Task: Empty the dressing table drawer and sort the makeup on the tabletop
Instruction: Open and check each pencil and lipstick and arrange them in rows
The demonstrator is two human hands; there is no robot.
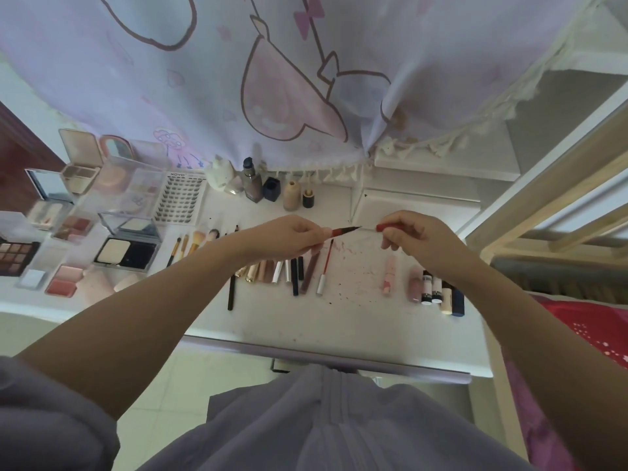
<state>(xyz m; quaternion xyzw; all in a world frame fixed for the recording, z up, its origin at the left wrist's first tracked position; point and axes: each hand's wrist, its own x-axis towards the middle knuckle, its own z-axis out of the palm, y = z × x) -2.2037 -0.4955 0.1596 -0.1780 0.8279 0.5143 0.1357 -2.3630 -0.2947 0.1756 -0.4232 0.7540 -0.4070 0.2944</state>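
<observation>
Two hands work above the middle of the counter [339, 321]: our left hand [289, 237] pinches a red liner pen [343, 230] with its dark tip bare, and our right hand [413, 234] pinches the red cap [381, 227] just beside that tip, apart from it. Palettes [127, 251] lie toward the left edge, lip tubes [438, 290] near the right edge.

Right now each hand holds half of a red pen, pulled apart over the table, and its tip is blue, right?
Not quite. The head view shows the left hand holding the red pen and the right hand holding its cap, apart, but the tip is black, not blue.
</observation>
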